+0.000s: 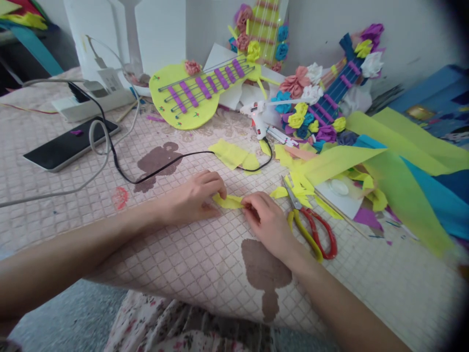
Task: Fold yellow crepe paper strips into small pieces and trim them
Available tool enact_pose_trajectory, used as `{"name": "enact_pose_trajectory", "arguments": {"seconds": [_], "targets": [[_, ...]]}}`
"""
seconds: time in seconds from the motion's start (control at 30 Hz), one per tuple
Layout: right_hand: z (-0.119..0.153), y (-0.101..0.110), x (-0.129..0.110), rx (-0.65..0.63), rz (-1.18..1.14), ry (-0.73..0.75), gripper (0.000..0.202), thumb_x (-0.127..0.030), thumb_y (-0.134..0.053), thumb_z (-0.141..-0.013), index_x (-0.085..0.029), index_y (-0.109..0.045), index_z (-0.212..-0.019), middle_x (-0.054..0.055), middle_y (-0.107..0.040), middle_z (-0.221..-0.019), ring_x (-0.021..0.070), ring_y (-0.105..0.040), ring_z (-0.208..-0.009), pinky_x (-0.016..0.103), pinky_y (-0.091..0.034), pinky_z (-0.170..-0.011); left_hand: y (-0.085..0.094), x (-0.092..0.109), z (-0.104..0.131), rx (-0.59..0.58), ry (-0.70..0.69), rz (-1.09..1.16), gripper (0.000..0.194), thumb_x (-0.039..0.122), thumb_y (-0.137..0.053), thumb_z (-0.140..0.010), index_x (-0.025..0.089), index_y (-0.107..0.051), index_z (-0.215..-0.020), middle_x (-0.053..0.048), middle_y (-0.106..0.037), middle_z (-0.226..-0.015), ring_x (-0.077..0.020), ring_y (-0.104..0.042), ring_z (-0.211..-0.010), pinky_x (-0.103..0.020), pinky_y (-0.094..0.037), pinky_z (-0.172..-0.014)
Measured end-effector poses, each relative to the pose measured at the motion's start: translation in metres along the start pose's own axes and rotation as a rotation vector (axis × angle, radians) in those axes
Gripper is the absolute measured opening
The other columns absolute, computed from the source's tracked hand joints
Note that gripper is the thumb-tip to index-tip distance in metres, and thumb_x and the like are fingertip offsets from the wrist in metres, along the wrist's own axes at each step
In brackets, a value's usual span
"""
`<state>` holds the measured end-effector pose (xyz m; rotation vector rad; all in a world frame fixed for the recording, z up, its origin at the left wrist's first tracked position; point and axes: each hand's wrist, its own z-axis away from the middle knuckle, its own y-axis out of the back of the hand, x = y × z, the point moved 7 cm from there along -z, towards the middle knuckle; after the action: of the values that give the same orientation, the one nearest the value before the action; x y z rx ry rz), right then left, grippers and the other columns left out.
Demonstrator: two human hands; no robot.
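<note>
A small yellow paper strip [231,201] stretches between my two hands, low over the patterned cloth. Its left end is in the fingers of my left hand [200,198], and its right end is pinched by my right hand [266,217]. Just right of my right hand lie scissors [311,227] with red and yellow handles, blades pointing up and left. Beyond my hands, a flat yellow paper piece [232,154] rests on the cloth, with a black cord curving beside it.
A white glue gun [257,117] stands behind. Around it are a yellow paper guitar [186,95], a blue one [335,98] with paper flowers, and yellow paper sheets [403,181]. At left are a dark phone [71,144], looping cables and a power strip [95,100].
</note>
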<state>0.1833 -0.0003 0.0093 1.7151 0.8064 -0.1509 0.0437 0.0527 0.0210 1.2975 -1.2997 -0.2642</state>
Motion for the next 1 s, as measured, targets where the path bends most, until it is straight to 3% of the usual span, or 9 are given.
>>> {"name": "enact_pose_trajectory", "arguments": {"seconds": [0.17,0.27,0.5,1.0], "targets": [[0.001,0.000,0.002,-0.006,-0.039,-0.008,0.020,-0.006,-0.049,-0.084,-0.023,-0.050,-0.095,0.005,-0.059,-0.090,0.0201,-0.057,-0.087,0.034,-0.048,-0.073,-0.008,0.003,0.002,0.023,-0.095,-0.130,0.007,0.012,-0.054,-0.084,0.016,-0.057,-0.088,-0.006,-0.059,-0.095,-0.0188,-0.053,-0.091,-0.033,-0.043,-0.085],[0.002,0.002,0.005,0.019,-0.072,-0.044,0.021,-0.006,-0.053,-0.082,-0.022,-0.050,-0.097,0.006,-0.056,-0.095,0.0191,-0.057,-0.086,0.032,-0.049,-0.070,-0.010,0.003,0.004,0.008,-0.111,-0.154,0.010,0.013,-0.050,-0.088,0.016,-0.059,-0.085,-0.006,-0.060,-0.092,-0.0183,-0.054,-0.089,-0.034,-0.042,-0.084],[0.002,0.001,0.005,-0.027,-0.062,-0.050,0.015,-0.007,-0.049,-0.086,-0.022,-0.051,-0.084,0.005,-0.052,-0.091,0.0180,-0.055,-0.085,0.033,-0.049,-0.075,-0.008,0.000,0.008,0.039,-0.034,-0.047,0.012,0.012,-0.050,-0.088,0.015,-0.061,-0.084,-0.006,-0.060,-0.090,-0.0175,-0.054,-0.087,-0.033,-0.043,-0.082],[-0.002,-0.001,0.012,-0.021,-0.130,-0.175,0.010,-0.011,-0.052,-0.084,-0.021,-0.054,-0.081,0.003,-0.051,-0.085,0.0161,-0.053,-0.075,0.030,-0.045,-0.066,-0.006,-0.012,0.012,0.137,0.125,0.053,0.008,0.018,-0.058,-0.083,0.015,-0.063,-0.077,-0.006,-0.057,-0.087,-0.0162,-0.052,-0.082,-0.031,-0.045,-0.076]]}}
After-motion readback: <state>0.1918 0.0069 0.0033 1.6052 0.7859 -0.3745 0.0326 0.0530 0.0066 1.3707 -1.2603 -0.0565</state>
